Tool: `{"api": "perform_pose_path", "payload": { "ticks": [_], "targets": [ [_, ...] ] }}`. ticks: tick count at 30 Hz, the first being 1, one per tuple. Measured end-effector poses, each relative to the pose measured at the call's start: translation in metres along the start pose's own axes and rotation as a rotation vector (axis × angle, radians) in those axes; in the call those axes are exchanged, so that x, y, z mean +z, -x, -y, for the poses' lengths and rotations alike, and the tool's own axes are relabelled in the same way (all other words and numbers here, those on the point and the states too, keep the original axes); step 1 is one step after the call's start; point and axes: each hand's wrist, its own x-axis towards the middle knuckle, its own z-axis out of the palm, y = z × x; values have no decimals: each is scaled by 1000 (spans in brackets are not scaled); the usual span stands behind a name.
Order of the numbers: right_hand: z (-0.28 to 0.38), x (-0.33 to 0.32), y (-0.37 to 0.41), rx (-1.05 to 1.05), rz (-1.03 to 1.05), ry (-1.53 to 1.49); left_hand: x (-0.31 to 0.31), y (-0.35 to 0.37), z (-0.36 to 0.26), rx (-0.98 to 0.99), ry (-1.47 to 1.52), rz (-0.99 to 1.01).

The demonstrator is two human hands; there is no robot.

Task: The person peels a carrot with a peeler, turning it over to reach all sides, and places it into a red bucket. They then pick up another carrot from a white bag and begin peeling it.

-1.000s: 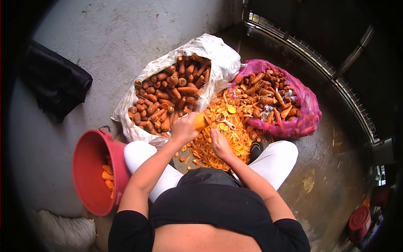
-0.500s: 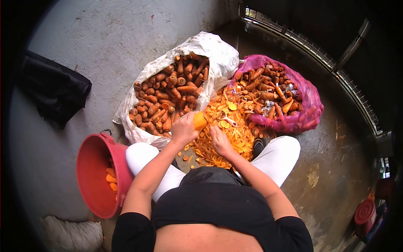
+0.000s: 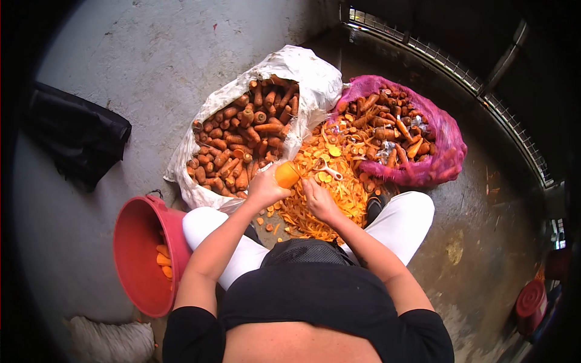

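A bright orange peeled carrot [image 3: 287, 175] is gripped in my left hand [image 3: 266, 187], its thick end pointing up and right. Close to the carrot's right side is my right hand [image 3: 319, 201], fingers closed round something too small to make out. Beneath both hands spreads a heap of orange peelings [image 3: 311, 212]. On the heap, just above my right hand, lies a white-handled peeler [image 3: 331, 172]. Behind my left hand a white sack [image 3: 321, 75] gapes open, full of unpeeled carrots [image 3: 227, 154].
A pink mesh sack [image 3: 448, 145] with carrots stands at the right. Left of my leg, a red bucket [image 3: 136, 242] holds peeled carrots [image 3: 163, 260]. Black cloth [image 3: 78, 130] hangs or lies at far left, a pale sack [image 3: 112, 340] at lower left, a red container [image 3: 531, 302] at lower right.
The carrot is turned slightly in my left hand, and more of its side shows. My right hand has barely shifted. The view has moved a little.
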Motion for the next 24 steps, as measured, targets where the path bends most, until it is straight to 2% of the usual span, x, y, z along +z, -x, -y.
{"api": "perform_pose_path", "payload": {
  "ticks": [7, 10, 13, 16, 19, 24],
  "targets": [
    [0, -1, 1, -14, 35, 28, -2, -6, 14, 63, 295, 131],
    [-2, -2, 1, -33, 15, 8, -5, -3, 10, -6, 610, 276],
    [1, -7, 3, -98, 4, -33, -22, 2, -4, -170, 777, 438],
    [3, -14, 5, -156, 38, 15, -32, 0, -2, -198, 838, 573],
    [8, -18, 9, -186, 64, 31, -22, -5, 18, -262, 962, 623],
    [8, -17, 10, -246, 94, 49, -31, 0, 21, -253, 1190, 789]
  ]
}}
